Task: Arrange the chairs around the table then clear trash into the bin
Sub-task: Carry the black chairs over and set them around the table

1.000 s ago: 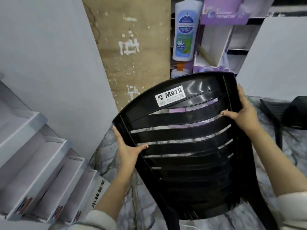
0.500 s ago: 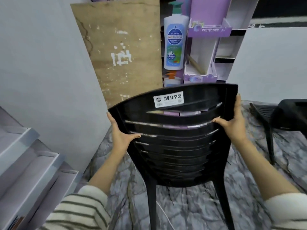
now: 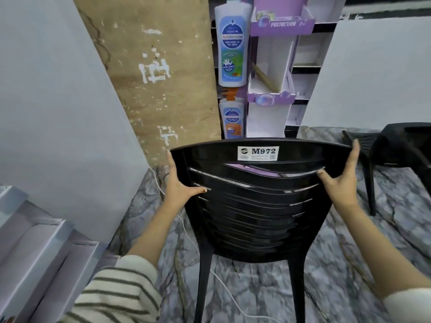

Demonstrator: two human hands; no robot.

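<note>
A black plastic slatted chair with a white "M972" label stands in front of me, its backrest facing me and its rear legs on the grey marbled floor. My left hand grips the backrest's left edge, thumb hooked over a slat. My right hand grips the right edge the same way. A second black chair stands at the right edge of the view. No table, trash or bin is in sight.
A brown board leans on the wall ahead, next to a purple-and-white display stand with large bottle cut-outs. White boxes sit at lower left. A white cable runs across the floor beneath the chair.
The chair went from tilted and raised to level and lower, with its legs now at the floor. Both hands kept their hold on the backrest edges.
</note>
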